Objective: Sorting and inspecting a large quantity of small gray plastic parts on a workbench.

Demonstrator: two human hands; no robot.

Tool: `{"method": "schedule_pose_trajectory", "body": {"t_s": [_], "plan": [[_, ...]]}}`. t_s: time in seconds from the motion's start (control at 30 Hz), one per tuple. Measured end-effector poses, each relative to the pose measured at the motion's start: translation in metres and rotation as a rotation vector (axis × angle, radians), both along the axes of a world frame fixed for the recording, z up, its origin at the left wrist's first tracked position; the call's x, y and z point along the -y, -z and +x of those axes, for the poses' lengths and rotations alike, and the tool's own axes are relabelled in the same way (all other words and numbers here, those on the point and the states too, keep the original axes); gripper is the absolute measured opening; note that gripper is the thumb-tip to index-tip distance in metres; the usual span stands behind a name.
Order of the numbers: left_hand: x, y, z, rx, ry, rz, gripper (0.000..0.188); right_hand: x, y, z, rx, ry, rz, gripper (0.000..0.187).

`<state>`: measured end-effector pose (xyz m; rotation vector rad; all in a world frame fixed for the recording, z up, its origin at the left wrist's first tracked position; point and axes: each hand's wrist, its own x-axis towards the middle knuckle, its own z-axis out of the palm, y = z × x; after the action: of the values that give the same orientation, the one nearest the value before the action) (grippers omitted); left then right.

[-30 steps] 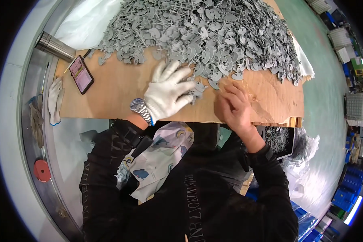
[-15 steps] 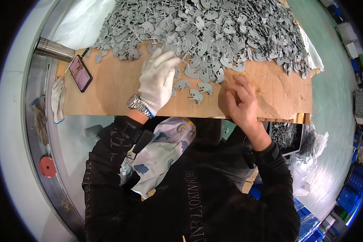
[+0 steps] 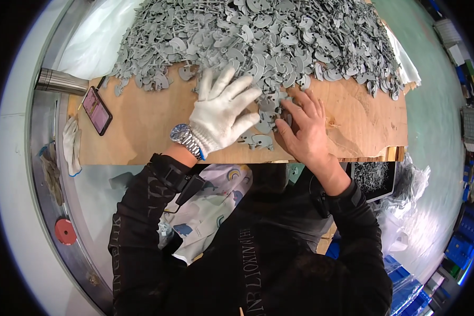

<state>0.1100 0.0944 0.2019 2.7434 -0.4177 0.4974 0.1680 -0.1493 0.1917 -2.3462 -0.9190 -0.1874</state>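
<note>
A large heap of small grey curved parts (image 3: 258,39) covers the far side of the wooden tabletop (image 3: 363,118). My left hand (image 3: 221,111), in a white glove, lies with spread fingers, its fingertips at the heap's near edge. My right hand (image 3: 306,131) is bare, with its fingers stretched out beside a narrow run of grey parts (image 3: 268,110) that reaches toward me from the heap. These parts lie between the two hands. Nearer the table edge are a few loose grey parts (image 3: 258,141). Neither hand visibly holds anything.
On the left lie a phone (image 3: 97,110), a metal cylinder (image 3: 62,82) and a white glove (image 3: 71,146). A red disc (image 3: 65,231) sits on the ledge below. Under the table's right edge is a tray of grey parts (image 3: 372,175), beside crumpled clear plastic (image 3: 410,184).
My left hand has spread its fingers and come slightly right and toward me. My right hand has moved left, its fingers straighter, beside the parts. The loose parts now sit closer together between the hands.
</note>
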Motion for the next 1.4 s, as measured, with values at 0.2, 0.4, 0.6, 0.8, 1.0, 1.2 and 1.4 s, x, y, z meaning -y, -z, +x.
{"method": "schedule_pose_trajectory", "body": {"t_s": [0.2, 0.4, 0.6, 0.8, 1.0, 1.2, 1.4], "plan": [[-0.017, 0.013, -0.001, 0.004, 0.019, 0.004, 0.040, 0.014, 0.001, -0.009, -0.053, -0.051, 0.078, 0.034], [-0.007, 0.005, 0.010, 0.049, -0.132, -0.010, 0.051, 0.027, 0.009, -0.017, -0.103, -0.056, 0.218, 0.028], [0.011, -0.013, 0.026, -0.113, -0.208, 0.141, 0.052, 0.044, 0.014, -0.019, -0.121, -0.146, 0.301, 0.027], [-0.021, -0.004, -0.008, -0.081, -0.211, 0.085, 0.052, 0.030, -0.008, -0.021, -0.040, 0.057, 0.057, 0.041], [-0.040, 0.000, -0.032, -0.006, -0.214, -0.088, 0.046, 0.006, -0.003, -0.017, -0.064, -0.046, -0.007, 0.048], [-0.048, -0.001, -0.040, -0.019, -0.271, -0.030, 0.041, -0.005, -0.004, -0.019, -0.073, -0.093, -0.017, 0.041], [-0.066, 0.021, -0.036, 0.173, -0.408, -0.513, 0.038, -0.028, -0.010, -0.008, -0.016, -0.100, 0.045, 0.032]]}}
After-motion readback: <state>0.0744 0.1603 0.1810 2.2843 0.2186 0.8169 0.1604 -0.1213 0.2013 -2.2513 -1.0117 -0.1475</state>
